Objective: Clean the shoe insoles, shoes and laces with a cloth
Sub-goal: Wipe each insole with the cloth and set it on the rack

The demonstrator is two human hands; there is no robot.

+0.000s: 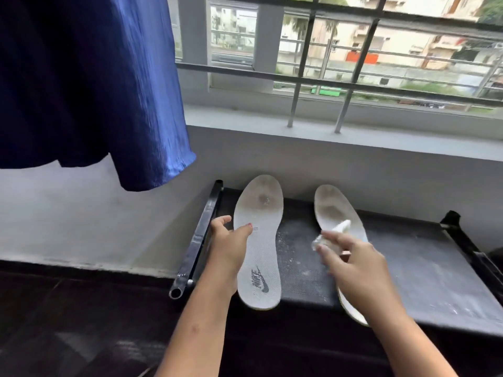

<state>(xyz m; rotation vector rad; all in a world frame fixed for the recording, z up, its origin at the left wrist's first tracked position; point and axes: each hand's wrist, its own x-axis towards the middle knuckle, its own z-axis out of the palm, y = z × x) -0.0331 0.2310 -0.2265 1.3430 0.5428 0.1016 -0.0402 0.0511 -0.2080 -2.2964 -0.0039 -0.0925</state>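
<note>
Two white insoles lie side by side on a dark rack top (424, 257). The left insole (260, 240) carries a grey logo near its heel and looks grubby at the toe. My left hand (231, 240) holds its left edge, thumb on the top face. The right insole (334, 210) is partly covered by my right hand (353, 262), which grips a small white cloth (333, 235) over the insole's middle. No shoes or laces are in view.
The rack has black metal side bars (201, 235) and a dusty fabric surface. It stands against a grey wall under a barred window (324, 85). A blue garment (89, 85) hangs at the upper left. Dark floor lies in front.
</note>
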